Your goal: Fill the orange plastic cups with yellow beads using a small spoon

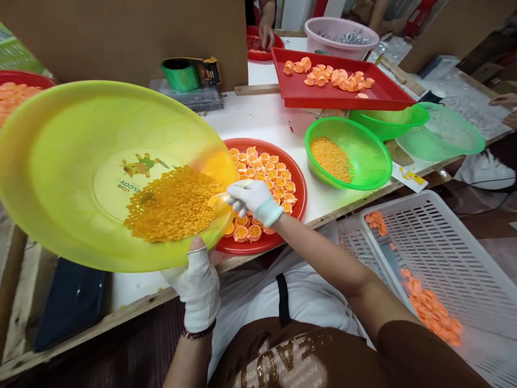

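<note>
My left hand (197, 283), in a white glove with the thumb tip bare, grips the near rim of a large yellow-green basin (72, 124). The basin is tilted, and small yellow-orange pellets (173, 205) lie heaped in its lower right part. In a white glove, my right hand (253, 200) pinches a small clear spoon (218, 200) at the basin's right edge; the spoon's bowl is over the pellets. Behind and below that hand, a round red tray (301, 188) bears many small orange cups (258, 167), several with yellow pellets inside. The basin hides the tray's left side.
A green bowl (369, 161) with more pellets stands right of the tray. Behind it, a red rectangular tray (291, 91) holds orange pieces. Green tape (181, 74) sits by a cardboard panel (121, 37). A white crate (456, 253) is low at right. Another person's hand (265, 33) works at the back.
</note>
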Available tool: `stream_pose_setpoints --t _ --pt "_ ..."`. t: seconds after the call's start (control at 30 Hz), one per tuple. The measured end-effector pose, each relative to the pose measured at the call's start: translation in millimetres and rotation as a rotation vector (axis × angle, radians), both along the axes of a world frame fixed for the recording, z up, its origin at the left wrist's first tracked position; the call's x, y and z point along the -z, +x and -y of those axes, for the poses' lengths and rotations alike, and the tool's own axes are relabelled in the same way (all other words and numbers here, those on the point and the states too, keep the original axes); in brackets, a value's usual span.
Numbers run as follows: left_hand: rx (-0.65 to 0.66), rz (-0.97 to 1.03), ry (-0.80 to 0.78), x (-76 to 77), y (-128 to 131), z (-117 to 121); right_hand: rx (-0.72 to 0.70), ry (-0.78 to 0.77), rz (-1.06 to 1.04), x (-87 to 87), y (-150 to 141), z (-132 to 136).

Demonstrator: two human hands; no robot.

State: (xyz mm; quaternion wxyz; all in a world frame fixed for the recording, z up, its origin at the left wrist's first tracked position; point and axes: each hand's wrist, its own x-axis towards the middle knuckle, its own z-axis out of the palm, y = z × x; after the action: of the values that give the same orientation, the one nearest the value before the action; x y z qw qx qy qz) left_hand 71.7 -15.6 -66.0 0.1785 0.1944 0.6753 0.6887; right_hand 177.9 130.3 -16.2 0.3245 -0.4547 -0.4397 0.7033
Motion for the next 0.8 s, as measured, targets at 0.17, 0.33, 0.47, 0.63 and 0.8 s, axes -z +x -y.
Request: stream_pose_setpoints --t 0.17,0.33,0.47,0.63,0.8 --pt "-0.023 -0.012 -0.008 -3.6 -1 0 0.208 0.02 -0.097 -2.2 45 -16" --pt "-0.014 -0.017 0.049 0.0 -2 -3 0.533 0.143 0.003 1.3 90 -41" --pt "-0.006 -0.007 -0.004 6.4 -7 0 0.662 0.301 0.2 10.6 103 -56" --pt "0.019 -0.031 -0.046 -3.7 -5 3 0.682 0.481 0.491 17.3 103 -59" --pt "0.035 -0.022 -0.027 -12.4 0 3 0.687 0.448 0.415 12.4 108 -59"
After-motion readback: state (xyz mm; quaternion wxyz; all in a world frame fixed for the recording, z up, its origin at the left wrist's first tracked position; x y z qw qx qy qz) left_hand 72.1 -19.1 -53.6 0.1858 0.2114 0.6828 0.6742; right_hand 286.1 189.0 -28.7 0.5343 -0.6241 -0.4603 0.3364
